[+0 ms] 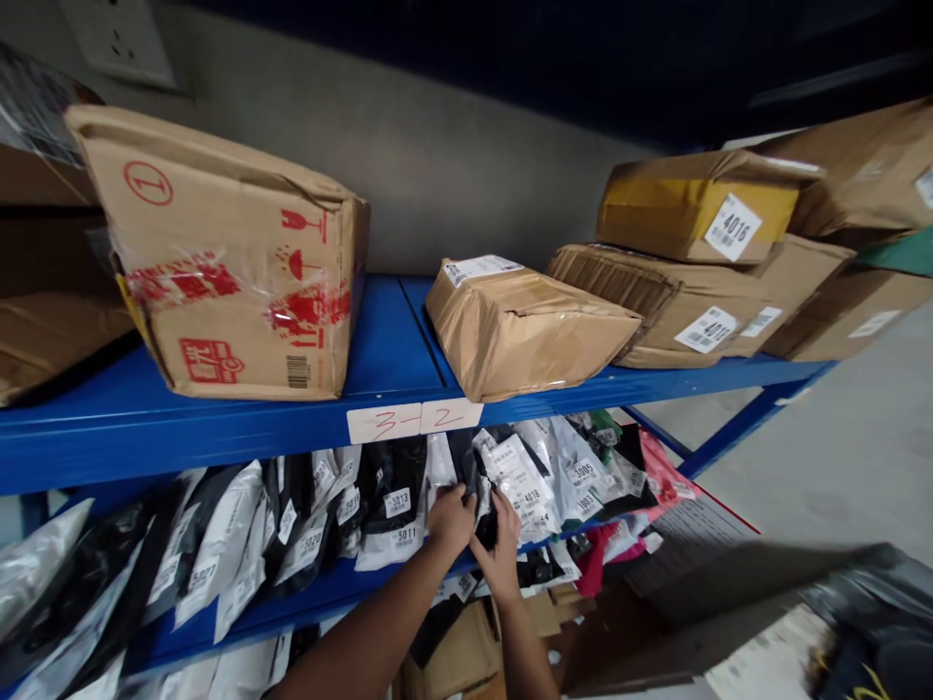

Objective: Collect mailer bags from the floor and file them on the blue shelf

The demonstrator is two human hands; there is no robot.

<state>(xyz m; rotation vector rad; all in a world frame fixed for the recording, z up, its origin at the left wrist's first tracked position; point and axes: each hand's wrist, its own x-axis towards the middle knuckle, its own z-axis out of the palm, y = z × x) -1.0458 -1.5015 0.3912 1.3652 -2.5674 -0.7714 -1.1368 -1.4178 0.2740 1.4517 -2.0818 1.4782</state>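
My left hand [450, 518] and my right hand [501, 556] reach side by side into the middle shelf of a blue rack [219, 428]. Both sets of fingers press into a black plastic mailer bag [482, 501] standing among a row of black and white mailer bags [350, 515] with numbered white labels such as 5013 and 5011. Whether either hand grips the black bag or only parts the row is hard to tell. A white tag [412, 420] reading 3-2 is stuck on the shelf edge just above my hands.
The top shelf carries a big dented carton with red marks [225, 262], a taped brown parcel [521, 326] and stacked brown boxes labelled 4016 [692, 209] and 4017 [677, 311]. Pink bags [660, 476] lie at the row's right end. Cartons [466, 651] sit below; grey floor to the right.
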